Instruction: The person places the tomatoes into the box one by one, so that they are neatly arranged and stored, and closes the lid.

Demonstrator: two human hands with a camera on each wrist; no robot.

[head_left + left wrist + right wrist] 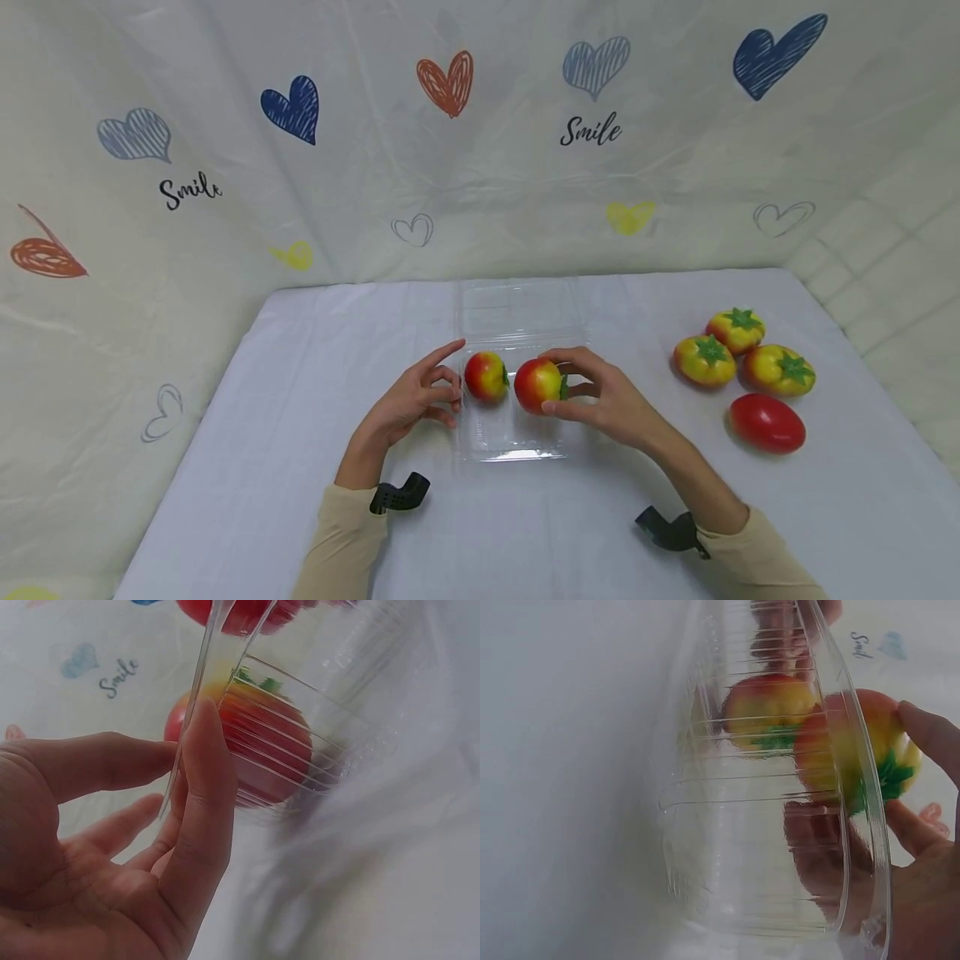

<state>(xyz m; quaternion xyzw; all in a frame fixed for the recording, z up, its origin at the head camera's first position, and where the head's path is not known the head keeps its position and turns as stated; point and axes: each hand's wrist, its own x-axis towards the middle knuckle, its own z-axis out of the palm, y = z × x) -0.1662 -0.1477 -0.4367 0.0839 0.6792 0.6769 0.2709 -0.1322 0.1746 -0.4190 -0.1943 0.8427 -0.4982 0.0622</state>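
A clear plastic container [510,433] lies with its lid folded back, one red-yellow fruit [485,377] inside on the left. At its left rim [196,682], my left hand [416,398] pinches the edge between thumb and a finger, the other fingers loosely bent. My right hand [611,400] grips a second red-yellow fruit [536,386] by its leafy end, over the container's right half. In the right wrist view, this fruit [881,742] shows partly above the rim, with the thumb and fingers of my right hand [922,847] round it.
On the right of the white-covered table [262,467] are several yellow-red fruits with green leaves, one of them a front-left one [703,361], and a smooth red oval fruit [767,423]. Behind the table hangs a pale cloth [510,167] printed with hearts.
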